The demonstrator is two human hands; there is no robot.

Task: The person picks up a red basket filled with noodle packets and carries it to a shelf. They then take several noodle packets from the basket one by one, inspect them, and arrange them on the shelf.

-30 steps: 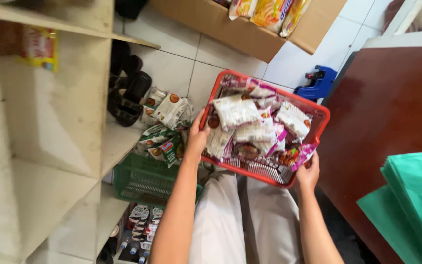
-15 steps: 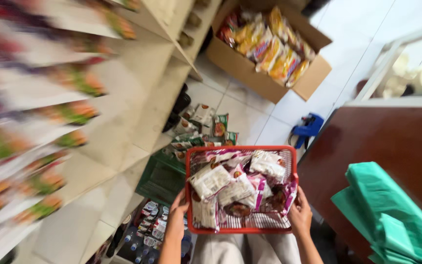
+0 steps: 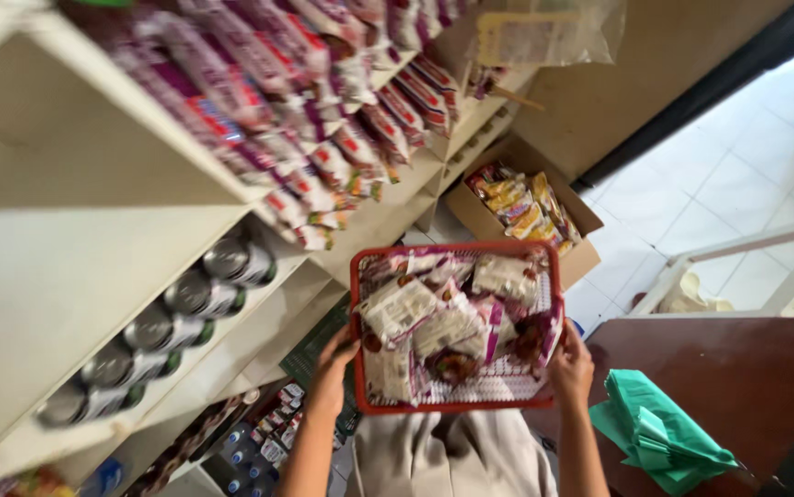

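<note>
I hold a red wire basket [image 3: 457,249] in front of me, filled with several white and purple snack packets [image 3: 434,317]. My left hand [image 3: 336,354] grips the basket's left side near its lower corner. My right hand [image 3: 572,366] grips its right side. The basket is raised at chest height, beside the cream shelf unit [image 3: 84,267] on my left. The picture is blurred by motion.
The shelves carry rows of snack packets [image 3: 323,138] above and several dark cans [image 3: 176,299] below. An open cardboard box of yellow packets [image 3: 521,207] stands on the tiled floor ahead. A brown table [image 3: 737,368] with folded green bags [image 3: 659,428] is at right.
My view has swung upward along the shelves and the basket has risen with it. Both hands keep their grip on its sides.
</note>
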